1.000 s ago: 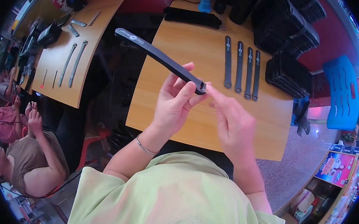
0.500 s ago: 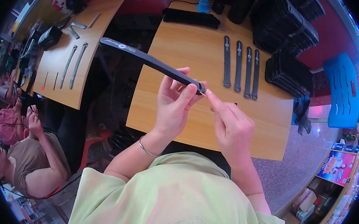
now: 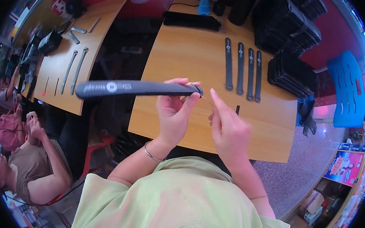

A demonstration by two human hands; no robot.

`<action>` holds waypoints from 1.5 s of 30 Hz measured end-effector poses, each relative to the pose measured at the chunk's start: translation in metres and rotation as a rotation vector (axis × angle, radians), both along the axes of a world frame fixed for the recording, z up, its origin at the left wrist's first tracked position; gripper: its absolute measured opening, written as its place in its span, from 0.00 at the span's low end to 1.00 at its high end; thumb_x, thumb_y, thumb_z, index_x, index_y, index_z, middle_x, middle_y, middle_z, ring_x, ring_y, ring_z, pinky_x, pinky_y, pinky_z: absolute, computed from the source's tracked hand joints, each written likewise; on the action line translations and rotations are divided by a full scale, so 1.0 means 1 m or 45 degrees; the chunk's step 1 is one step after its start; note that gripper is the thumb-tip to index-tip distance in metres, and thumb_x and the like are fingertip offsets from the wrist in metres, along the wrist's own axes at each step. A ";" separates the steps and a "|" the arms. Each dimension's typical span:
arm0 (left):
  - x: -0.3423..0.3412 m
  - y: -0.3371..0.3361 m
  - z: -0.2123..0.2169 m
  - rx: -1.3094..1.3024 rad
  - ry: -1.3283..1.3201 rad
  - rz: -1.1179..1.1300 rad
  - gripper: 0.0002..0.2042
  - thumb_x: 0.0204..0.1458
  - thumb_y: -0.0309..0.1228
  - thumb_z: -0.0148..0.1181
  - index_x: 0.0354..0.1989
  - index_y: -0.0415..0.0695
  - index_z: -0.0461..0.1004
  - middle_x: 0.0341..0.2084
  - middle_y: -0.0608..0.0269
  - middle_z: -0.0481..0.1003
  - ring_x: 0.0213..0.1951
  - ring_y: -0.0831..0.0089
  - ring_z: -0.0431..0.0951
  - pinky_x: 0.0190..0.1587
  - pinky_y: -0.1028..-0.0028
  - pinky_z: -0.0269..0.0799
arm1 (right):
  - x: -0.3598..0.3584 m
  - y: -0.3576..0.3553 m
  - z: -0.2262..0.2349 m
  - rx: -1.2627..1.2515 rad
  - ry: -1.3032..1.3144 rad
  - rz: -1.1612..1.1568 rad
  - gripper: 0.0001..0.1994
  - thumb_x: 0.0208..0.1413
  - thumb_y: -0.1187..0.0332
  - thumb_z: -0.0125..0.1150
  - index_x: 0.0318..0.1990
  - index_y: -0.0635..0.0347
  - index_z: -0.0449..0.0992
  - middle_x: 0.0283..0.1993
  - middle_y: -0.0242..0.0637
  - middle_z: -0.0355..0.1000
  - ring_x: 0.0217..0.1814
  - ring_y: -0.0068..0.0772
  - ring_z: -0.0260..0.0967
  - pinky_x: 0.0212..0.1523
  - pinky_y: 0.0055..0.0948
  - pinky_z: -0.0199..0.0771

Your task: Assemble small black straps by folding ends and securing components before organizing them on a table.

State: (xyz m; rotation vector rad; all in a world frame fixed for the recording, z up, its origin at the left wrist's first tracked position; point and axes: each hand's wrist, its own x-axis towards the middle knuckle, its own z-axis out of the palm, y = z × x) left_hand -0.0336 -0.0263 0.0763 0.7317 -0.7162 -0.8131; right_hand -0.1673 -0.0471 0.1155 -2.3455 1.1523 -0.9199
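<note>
My left hand (image 3: 175, 113) is closed around the near end of a dark grey strap (image 3: 137, 88) with pale printing. The strap sticks out to the left past the table edge, its looped end between thumb and fingers. Close to that end, on the right, is my right hand (image 3: 231, 128), its index finger extended and the others curled in. A fine light line, like thread or a needle, shows between the strap end and this hand. What the right fingers pinch, if anything, is too small to make out.
Several similar straps (image 3: 240, 69) lie in a row on the wooden table (image 3: 174, 54), with a short black strip (image 3: 238, 110) nearer me. Stacked black cases (image 3: 291, 75) stand at the right, near a blue stool (image 3: 345, 91). Another person (image 3: 39, 163) sits at left beside a second table (image 3: 60, 71).
The strap's free end has swung down and toward me, so the strap lies nearly level. My right hand has drawn slightly away from the strap end, its index finger raised.
</note>
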 end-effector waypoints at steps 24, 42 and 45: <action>0.025 0.004 0.006 0.192 -0.344 -0.091 0.24 0.53 0.17 0.54 0.59 0.36 0.58 0.42 0.60 0.71 0.44 0.78 0.74 0.47 0.79 0.72 | 0.021 -0.014 -0.002 0.698 -0.487 0.198 0.14 0.58 0.76 0.51 0.52 0.58 0.68 0.26 0.37 0.73 0.24 0.24 0.72 0.25 0.22 0.68; 0.031 0.009 -0.011 0.335 -0.413 -0.226 0.29 0.52 0.18 0.57 0.63 0.36 0.55 0.41 0.62 0.74 0.38 0.81 0.75 0.42 0.82 0.72 | 0.021 -0.018 -0.012 0.726 -0.347 0.151 0.08 0.58 0.75 0.50 0.41 0.62 0.76 0.23 0.36 0.73 0.22 0.23 0.71 0.23 0.22 0.64; 0.040 0.009 -0.015 0.257 -0.587 -0.257 0.29 0.52 0.18 0.56 0.64 0.37 0.54 0.41 0.61 0.73 0.40 0.79 0.75 0.45 0.80 0.71 | 0.015 -0.024 -0.015 0.890 -0.377 0.223 0.08 0.58 0.74 0.51 0.40 0.63 0.76 0.23 0.32 0.72 0.22 0.17 0.68 0.23 0.19 0.62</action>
